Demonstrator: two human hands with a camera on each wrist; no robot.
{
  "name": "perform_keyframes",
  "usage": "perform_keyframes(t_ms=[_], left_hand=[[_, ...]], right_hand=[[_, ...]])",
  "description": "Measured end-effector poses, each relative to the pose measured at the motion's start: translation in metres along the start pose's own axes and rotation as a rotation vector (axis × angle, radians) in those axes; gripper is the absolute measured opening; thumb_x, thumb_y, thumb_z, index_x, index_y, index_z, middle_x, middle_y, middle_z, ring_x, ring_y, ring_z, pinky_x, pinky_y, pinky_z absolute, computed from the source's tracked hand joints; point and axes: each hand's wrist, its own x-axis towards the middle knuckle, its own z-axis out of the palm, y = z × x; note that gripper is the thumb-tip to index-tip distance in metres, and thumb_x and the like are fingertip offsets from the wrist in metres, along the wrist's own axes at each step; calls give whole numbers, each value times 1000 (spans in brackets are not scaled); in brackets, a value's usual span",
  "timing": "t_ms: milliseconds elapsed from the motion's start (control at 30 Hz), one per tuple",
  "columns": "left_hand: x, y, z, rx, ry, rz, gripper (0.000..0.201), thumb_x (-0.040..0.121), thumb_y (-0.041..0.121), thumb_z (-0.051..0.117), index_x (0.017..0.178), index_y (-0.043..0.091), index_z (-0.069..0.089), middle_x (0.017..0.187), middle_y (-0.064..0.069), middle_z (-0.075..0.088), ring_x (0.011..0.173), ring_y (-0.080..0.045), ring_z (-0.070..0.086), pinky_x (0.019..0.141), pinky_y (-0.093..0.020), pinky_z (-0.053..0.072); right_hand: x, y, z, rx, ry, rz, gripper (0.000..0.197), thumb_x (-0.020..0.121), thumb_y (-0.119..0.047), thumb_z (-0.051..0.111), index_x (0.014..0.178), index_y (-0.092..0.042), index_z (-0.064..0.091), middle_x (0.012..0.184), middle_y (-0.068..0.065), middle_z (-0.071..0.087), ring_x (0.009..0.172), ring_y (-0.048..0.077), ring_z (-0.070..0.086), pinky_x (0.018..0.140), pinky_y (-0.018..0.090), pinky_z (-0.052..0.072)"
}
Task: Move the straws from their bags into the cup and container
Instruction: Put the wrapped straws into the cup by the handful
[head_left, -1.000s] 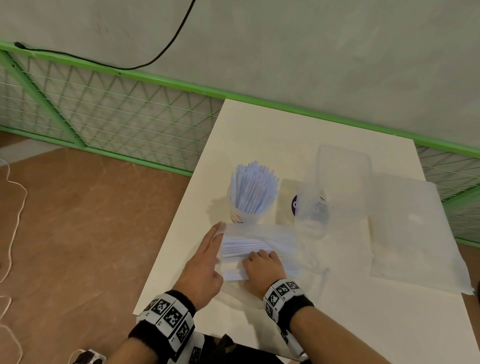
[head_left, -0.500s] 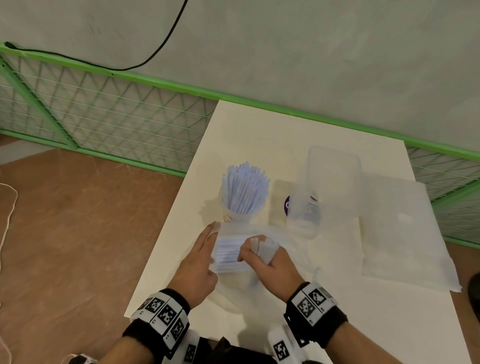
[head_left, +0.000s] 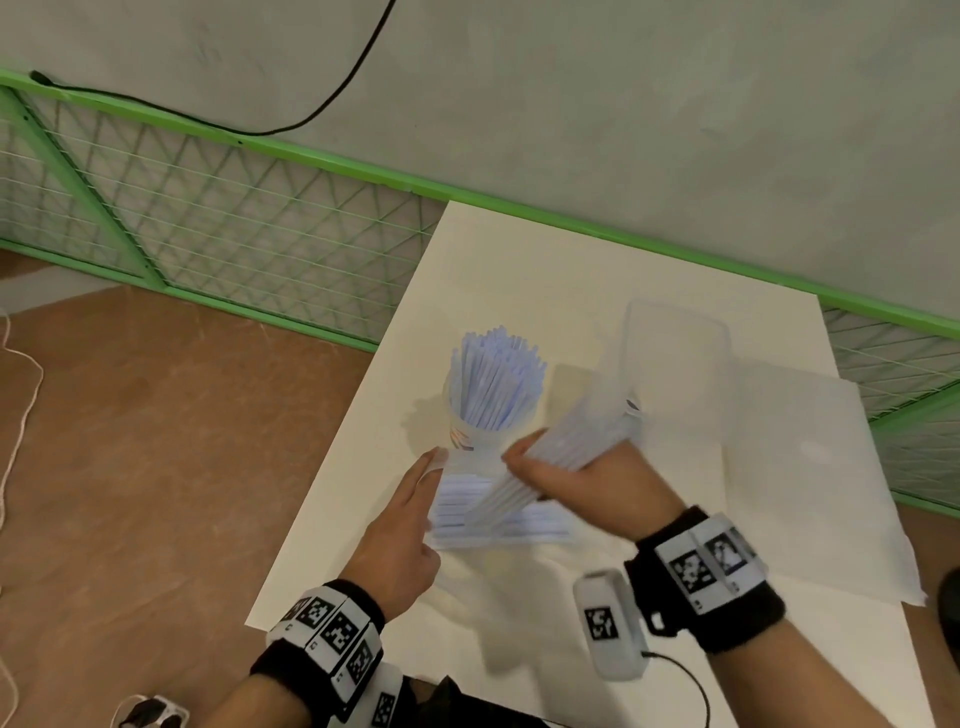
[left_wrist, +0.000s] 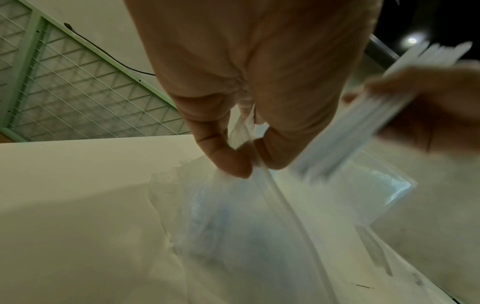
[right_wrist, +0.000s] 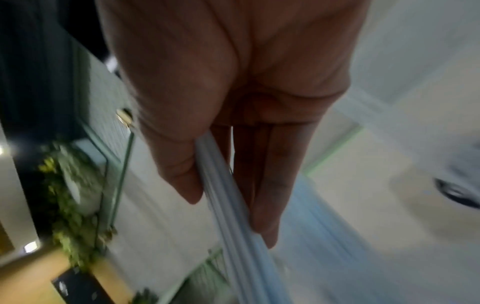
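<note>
No brand or wording can be read anywhere: the paper cup carries a small coloured print near its base that is too blurred to make out, and the wristbands on both arms show only black-and-white square code markers.

The cup stands on the white table, packed with upright white straws. Just to its right stands a clear plastic container, and beyond that a flat, empty clear bag lies on the tabletop. Behind the table run a green wire-mesh fence and a pale wall with a black cable draped across it; the floor is brown.

The right hand has its fingers and thumb wrapped round a bundle of straws, held tilted with its far end up toward the container. The left hand pinches the mouth of the straw bag between thumb and fingertips, with more straws lying inside it on the table.

Half a second ago the right hand was low over the bag with the bundle barely out; now the bundle is raised clear of the bag and angled to the container's side, while the left hand keeps its place at the bag's left edge.
</note>
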Motion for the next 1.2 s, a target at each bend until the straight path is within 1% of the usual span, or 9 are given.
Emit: perform_keyframes(t_ms=[200, 367, 567, 667, 767, 867, 967, 1100, 1200], left_hand=[[-2, 1, 2, 4, 2, -9, 100, 76, -10, 47, 151, 44, 9, 147, 45, -3, 92, -3, 58, 62, -3, 41], [-4, 3, 2, 5, 2, -4, 100, 76, -10, 46, 152, 43, 9, 147, 45, -4, 92, -1, 56, 64, -1, 40], [-7, 6, 0, 4, 10, -3, 99, 76, -11, 45, 152, 42, 10, 147, 45, -4, 94, -1, 53, 66, 0, 39], [-6, 6, -1, 0, 13, -8, 99, 75, -11, 44, 152, 42, 11, 148, 43, -3, 92, 0, 54, 66, 0, 39], [-5, 3, 0, 3, 15, 4, 99, 74, -12, 45, 152, 41, 13, 151, 40, -1, 91, 2, 52, 66, 1, 38], [-4, 3, 0, 6, 17, 11, 100, 74, -12, 45, 152, 41, 12, 151, 41, -2, 97, 0, 49, 67, 2, 37], [-4, 4, 0, 9, 18, 9, 101, 74, -12, 45, 151, 43, 11, 150, 41, -2, 99, -1, 49, 68, 1, 38], [-5, 5, 0, 13, 14, -10, 101, 75, -12, 44, 151, 45, 10, 147, 45, -5, 93, -1, 56, 65, -2, 39], [-6, 5, -1, 44, 24, -16, 101, 73, -11, 45, 152, 42, 11, 148, 45, -8, 90, -5, 59, 63, -10, 46]], right_hand=[[34, -57, -36, 66, 141, -149, 5, 85, -17, 74, 83, -13, 77, 82, -2, 76, 78, 11, 73, 64, 27, 60], [74, -51, -31, -77, 107, -116, 7, 83, -27, 74, 86, -21, 77, 88, -6, 75, 84, 7, 71, 77, 37, 61], [88, -32, -16, -149, 263, -255, 29, 86, -27, 73, 115, -26, 68, 111, -13, 69, 98, 4, 64, 90, 29, 54], [81, -18, -4, -248, 374, -391, 41, 94, -30, 63, 133, -20, 56, 135, -7, 57, 124, 7, 51, 105, 29, 43], [72, 2, 15, -513, 254, -416, 62, 97, -45, 45, 150, -15, 33, 157, 1, 32, 147, 17, 23, 118, 34, 20], [68, 22, 32, -812, 134, -406, 70, 97, -57, 24, 154, -17, 25, 163, -3, 17, 151, 16, 5, 121, 43, 13], [68, 24, 35, -757, 159, -429, 68, 97, -55, 24, 154, -18, 27, 163, -6, 17, 151, 12, 2, 121, 42, 12], [67, 6, 35, -606, 245, -533, 53, 98, -39, 37, 146, -16, 41, 156, -3, 34, 148, 14, 21, 118, 36, 19], [54, -5, 37, -503, 298, -780, 28, 86, -8, 46, 105, -9, 67, 108, 2, 68, 101, 19, 63, 81, 37, 52]])
